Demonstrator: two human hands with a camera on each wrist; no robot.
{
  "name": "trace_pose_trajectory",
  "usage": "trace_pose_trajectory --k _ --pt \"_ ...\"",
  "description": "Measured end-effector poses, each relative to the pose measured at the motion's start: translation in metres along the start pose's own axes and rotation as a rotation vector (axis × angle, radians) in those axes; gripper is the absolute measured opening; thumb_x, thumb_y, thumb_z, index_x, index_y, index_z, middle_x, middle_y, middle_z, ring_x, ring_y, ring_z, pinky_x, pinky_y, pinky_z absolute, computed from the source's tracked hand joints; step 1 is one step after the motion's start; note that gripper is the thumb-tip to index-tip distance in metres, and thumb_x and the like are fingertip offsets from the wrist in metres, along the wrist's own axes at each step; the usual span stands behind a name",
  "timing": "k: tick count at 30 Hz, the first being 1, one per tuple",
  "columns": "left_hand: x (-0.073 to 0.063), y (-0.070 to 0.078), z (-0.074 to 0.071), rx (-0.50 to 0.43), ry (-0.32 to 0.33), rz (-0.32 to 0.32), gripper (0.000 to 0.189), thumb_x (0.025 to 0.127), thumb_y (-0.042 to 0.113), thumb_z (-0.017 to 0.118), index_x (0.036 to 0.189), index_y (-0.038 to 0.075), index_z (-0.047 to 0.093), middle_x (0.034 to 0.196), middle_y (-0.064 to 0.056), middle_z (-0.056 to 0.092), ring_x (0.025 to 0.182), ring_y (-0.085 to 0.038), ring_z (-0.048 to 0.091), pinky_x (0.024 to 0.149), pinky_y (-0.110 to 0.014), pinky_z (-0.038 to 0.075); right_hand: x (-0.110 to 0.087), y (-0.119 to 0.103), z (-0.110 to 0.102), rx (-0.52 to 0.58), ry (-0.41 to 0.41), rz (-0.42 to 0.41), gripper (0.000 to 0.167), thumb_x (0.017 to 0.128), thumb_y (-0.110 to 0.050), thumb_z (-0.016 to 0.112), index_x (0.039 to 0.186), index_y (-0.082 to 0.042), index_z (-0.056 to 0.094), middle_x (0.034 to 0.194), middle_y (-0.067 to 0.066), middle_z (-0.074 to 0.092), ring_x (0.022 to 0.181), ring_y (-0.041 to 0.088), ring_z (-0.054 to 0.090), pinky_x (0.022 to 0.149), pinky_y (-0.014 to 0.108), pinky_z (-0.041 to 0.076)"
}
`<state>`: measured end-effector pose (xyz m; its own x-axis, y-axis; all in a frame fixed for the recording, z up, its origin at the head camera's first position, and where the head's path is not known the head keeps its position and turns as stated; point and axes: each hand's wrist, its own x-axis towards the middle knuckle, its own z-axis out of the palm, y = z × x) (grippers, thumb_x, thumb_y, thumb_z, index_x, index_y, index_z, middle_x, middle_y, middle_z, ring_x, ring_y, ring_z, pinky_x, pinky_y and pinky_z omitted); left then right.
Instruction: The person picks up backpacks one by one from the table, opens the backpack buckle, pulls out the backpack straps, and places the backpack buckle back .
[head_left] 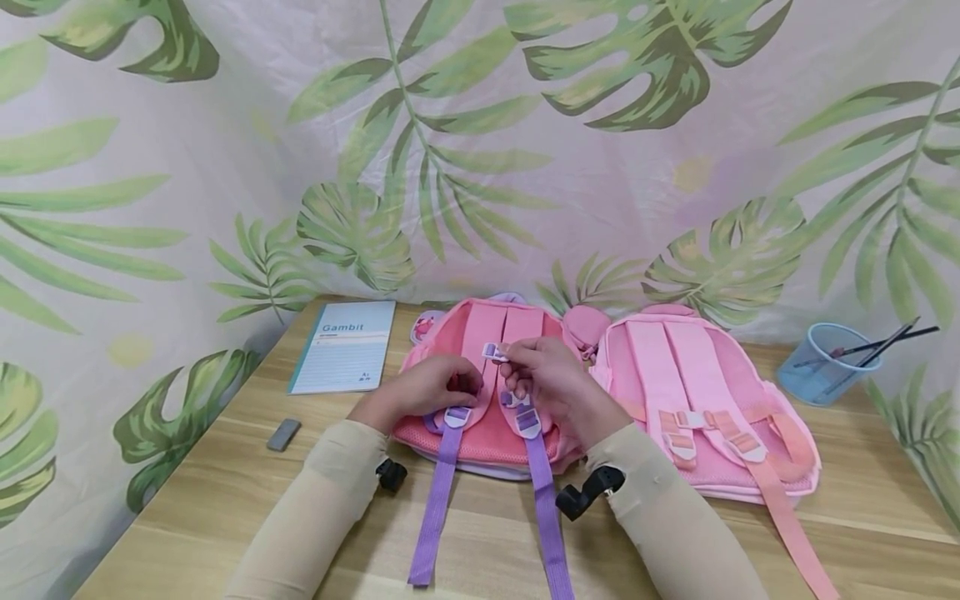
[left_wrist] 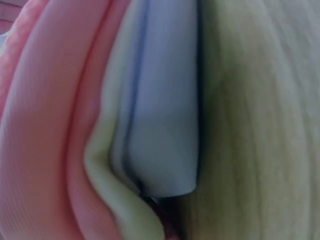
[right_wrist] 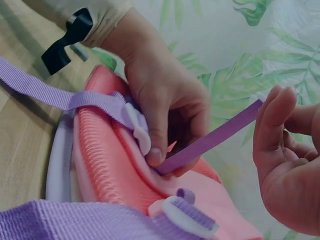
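Note:
A pink backpack [head_left: 427,433] with purple webbing lies back side up in front of me. My left hand [head_left: 431,385] is at its left shoulder strap; in the right wrist view, its thumb and fingers pinch the base of a narrow purple strap [right_wrist: 215,137]. That strap runs taut to my right hand [right_wrist: 290,165], which grips its far end. In the head view a white buckle [head_left: 492,352] sticks out from the right hand's fingertips. Two wide purple straps [head_left: 438,508] hang from white adjusters toward the table's front. The left wrist view shows only the backpack's blurred side [left_wrist: 45,140].
To the right lies a second, lighter pink backpack [head_left: 611,354] with a joined chest buckle. A blue mesh pen cup [head_left: 813,371] stands at the far right. On the left are a notebook [head_left: 345,346] and a grey eraser [head_left: 283,434]. A leaf-print curtain [head_left: 465,125] hangs behind the table.

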<state>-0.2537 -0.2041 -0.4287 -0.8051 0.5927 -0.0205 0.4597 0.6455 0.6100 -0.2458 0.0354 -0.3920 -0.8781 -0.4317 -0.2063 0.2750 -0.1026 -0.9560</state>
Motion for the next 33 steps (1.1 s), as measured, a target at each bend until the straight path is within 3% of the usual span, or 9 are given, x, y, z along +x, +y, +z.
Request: trace_pose_trajectory --k 9,16,21,23,27,30,33 --pt "0.0 0.003 0.001 0.045 0.023 0.04 0.015 0.098 0.018 0.082 0.111 0.012 0.078 0.102 0.002 0.076 0.092 -0.007 0.065 0.093 -0.032 0.059 -0.004 -0.004 0.0 0.039 -0.04 -0.007 0.028 0.113 -0.007 0.051 0.091 -0.006 0.069 0.068 -0.002 0.065 0.055 0.005 0.057 0.049 0.018 0.046" --pt "-0.002 0.002 0.001 0.009 0.033 0.028 0.016 0.098 0.019 0.082 0.113 0.012 0.078 0.103 0.002 0.076 0.093 -0.007 0.065 0.093 -0.032 0.059 -0.004 -0.003 0.0 0.027 -0.053 -0.013 0.025 0.113 -0.009 0.051 0.096 -0.003 0.069 0.068 -0.002 0.065 0.055 0.006 0.056 0.049 0.019 0.046" --pt "-0.008 0.005 -0.005 -0.048 0.116 -0.011 0.025 0.1 0.022 0.079 0.123 0.011 0.076 0.111 -0.002 0.076 0.1 -0.014 0.067 0.095 -0.037 0.058 -0.003 -0.001 0.001 0.012 -0.048 0.009 0.022 0.113 -0.011 0.054 0.102 -0.001 0.07 0.068 -0.001 0.064 0.055 0.007 0.056 0.05 0.019 0.048" --pt "-0.01 0.009 -0.009 -0.071 0.174 0.006 0.028 0.102 0.022 0.077 0.127 0.009 0.074 0.115 -0.005 0.076 0.104 -0.018 0.068 0.096 -0.04 0.057 -0.003 -0.001 0.0 0.006 -0.047 0.018 0.021 0.113 -0.013 0.055 0.104 -0.001 0.07 0.068 -0.001 0.064 0.055 0.008 0.057 0.05 0.019 0.048" --pt "-0.008 0.02 -0.018 -0.137 0.28 0.104 0.029 0.104 0.016 0.073 0.131 0.005 0.071 0.115 -0.01 0.074 0.106 -0.023 0.067 0.094 -0.041 0.056 -0.004 -0.001 0.0 -0.008 -0.054 0.021 0.022 0.113 -0.014 0.055 0.108 0.002 0.069 0.069 -0.001 0.064 0.055 0.008 0.057 0.051 0.019 0.048" --pt "-0.006 0.027 -0.022 -0.146 0.311 0.167 0.026 0.104 0.014 0.074 0.128 0.005 0.072 0.111 -0.007 0.073 0.101 -0.02 0.065 0.09 -0.037 0.055 -0.006 -0.002 0.0 -0.012 -0.059 0.021 0.022 0.113 -0.014 0.055 0.11 0.003 0.068 0.069 -0.001 0.064 0.055 0.008 0.057 0.05 0.019 0.048" --pt "-0.007 0.032 -0.024 -0.127 0.305 0.173 0.021 0.103 0.015 0.075 0.124 0.009 0.074 0.108 -0.002 0.073 0.099 -0.017 0.064 0.088 -0.033 0.054 -0.005 -0.001 0.0 -0.014 -0.066 0.014 0.022 0.113 -0.015 0.055 0.11 0.003 0.068 0.07 -0.001 0.064 0.055 0.008 0.056 0.05 0.02 0.048"
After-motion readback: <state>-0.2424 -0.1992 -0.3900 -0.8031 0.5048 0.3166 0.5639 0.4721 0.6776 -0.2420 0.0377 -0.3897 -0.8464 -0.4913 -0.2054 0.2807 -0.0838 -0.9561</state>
